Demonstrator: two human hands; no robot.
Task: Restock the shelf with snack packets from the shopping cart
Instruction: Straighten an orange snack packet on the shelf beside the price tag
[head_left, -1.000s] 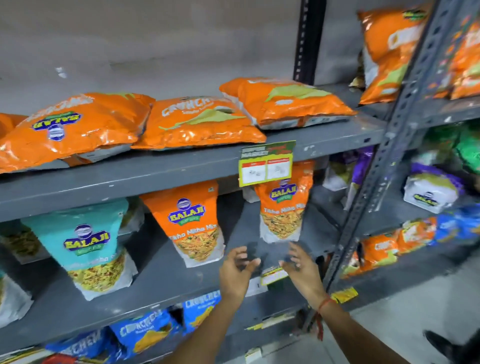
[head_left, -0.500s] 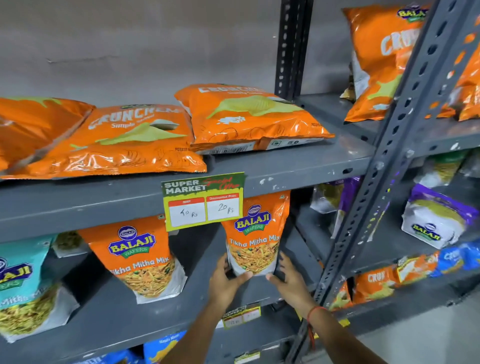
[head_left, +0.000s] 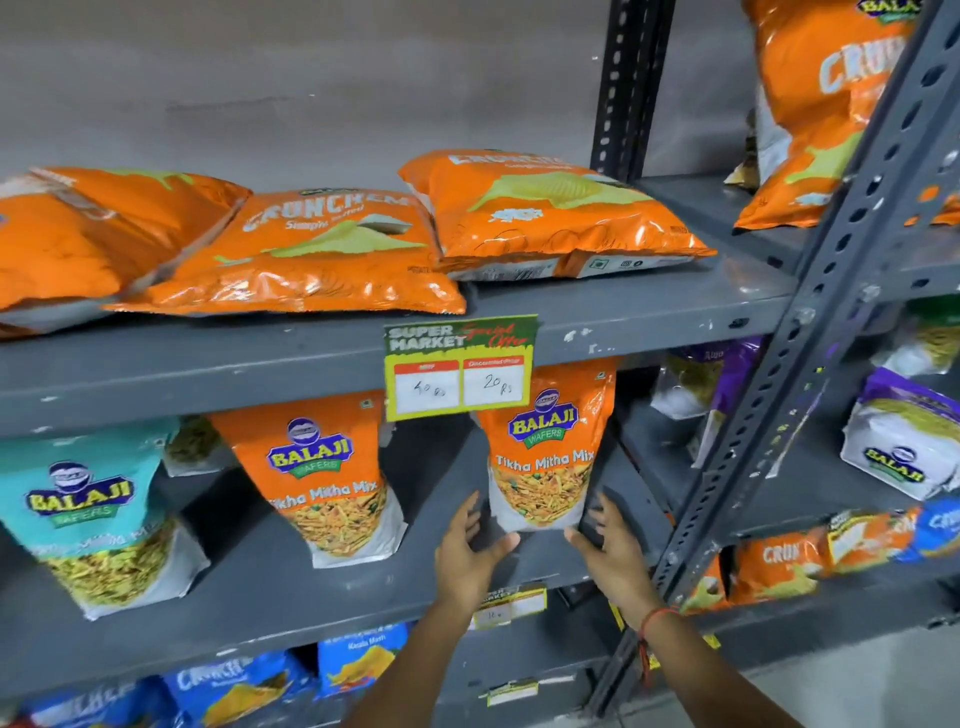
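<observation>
- Our left hand (head_left: 470, 558) and right hand (head_left: 613, 553) flank the base of an upright orange Tikha Mitha Mix packet (head_left: 545, 452) on the middle shelf (head_left: 332, 587) — fingers spread, at the packet's lower corners; we cannot tell if they press it.
- The packet stands under a price tag (head_left: 460, 366) clipped to the upper shelf edge.
- A second orange packet (head_left: 324, 478) and a teal packet (head_left: 93, 514) stand further left — apart from ours.
</observation>
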